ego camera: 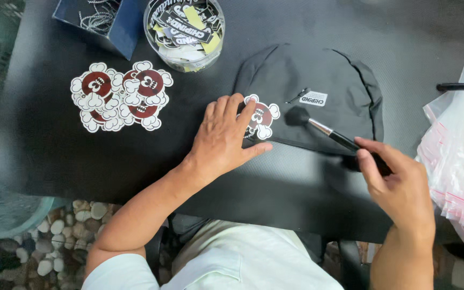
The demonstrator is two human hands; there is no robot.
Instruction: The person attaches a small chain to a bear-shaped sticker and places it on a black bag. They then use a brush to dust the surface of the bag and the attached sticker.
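Cap [318, 80], black, lies mid-table, bare mat on its near side. Left hand [224, 139] rests flat and open, fingers on a sticker [261, 119] at the cap's edge. Right hand [398, 185] grips a brush [323, 128], bristles touching the cap.

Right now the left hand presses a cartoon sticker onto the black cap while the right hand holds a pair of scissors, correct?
Not scissors: in the head view the right hand holds a black brush. The left hand does press the sticker onto the black cap.

We look straight down from our head at the dark table [49, 156], close over it; our lap and both forearms enter from the bottom edge.
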